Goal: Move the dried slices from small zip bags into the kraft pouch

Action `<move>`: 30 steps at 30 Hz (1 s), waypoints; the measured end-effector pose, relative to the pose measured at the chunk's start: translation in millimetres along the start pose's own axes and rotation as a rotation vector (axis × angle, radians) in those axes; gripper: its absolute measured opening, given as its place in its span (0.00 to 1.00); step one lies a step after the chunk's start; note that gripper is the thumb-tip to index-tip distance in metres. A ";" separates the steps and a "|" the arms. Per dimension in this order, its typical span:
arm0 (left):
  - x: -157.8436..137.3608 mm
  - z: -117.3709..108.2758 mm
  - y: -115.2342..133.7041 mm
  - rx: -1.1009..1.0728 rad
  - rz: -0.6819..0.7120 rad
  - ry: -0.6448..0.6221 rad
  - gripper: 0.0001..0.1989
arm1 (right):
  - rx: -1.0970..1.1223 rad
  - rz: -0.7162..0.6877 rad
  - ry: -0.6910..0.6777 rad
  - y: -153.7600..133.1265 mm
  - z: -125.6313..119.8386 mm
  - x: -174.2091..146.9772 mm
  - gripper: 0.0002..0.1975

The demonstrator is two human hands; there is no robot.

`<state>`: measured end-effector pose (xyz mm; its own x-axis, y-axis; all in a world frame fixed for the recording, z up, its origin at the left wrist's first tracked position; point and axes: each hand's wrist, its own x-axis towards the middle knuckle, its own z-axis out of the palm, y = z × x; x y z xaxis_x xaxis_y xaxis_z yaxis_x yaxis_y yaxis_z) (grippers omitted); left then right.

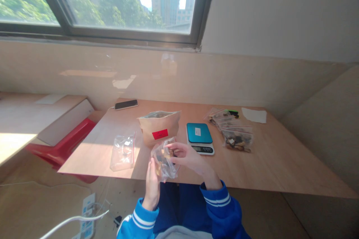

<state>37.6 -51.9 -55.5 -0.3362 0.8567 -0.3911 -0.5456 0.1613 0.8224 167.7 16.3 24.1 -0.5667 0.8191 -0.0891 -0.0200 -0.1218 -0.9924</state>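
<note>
A small clear plastic zip bag (164,160) with brownish pieces inside is held up between both hands, just over the near edge of the table. It is crumpled and tilted, its open mouth turned up toward the right hand (186,155), whose fingers pinch its upper rim from the right. The left hand (153,183) grips its lower left side from below, thumb against the plastic. The contents gather in the middle and lower part of the bag; what exactly they are cannot be told.
</note>
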 end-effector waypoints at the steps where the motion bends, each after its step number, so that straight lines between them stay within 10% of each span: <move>1: -0.9 0.9 1.2 -0.018 0.002 -0.010 0.29 | 0.019 0.008 0.024 -0.6 -0.7 -0.2 0.22; 10: -8.7 5.6 14.0 -0.277 -0.074 -0.090 0.26 | 0.120 -0.099 0.153 -18.6 -14.0 0.3 0.22; 17: -7.5 2.6 17.3 -0.261 -0.065 -0.080 0.22 | -0.048 -0.457 0.292 -67.4 -15.9 52.5 0.19; 30: -9.5 1.7 20.3 -0.290 -0.055 -0.089 0.26 | -0.646 -0.754 0.029 -69.1 -8.8 100.9 0.19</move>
<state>31.1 -55.9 -34.4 -0.2382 0.8922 -0.3837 -0.7620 0.0733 0.6434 119.1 112.4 82.9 -0.5700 0.5705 0.5913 0.0903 0.7588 -0.6451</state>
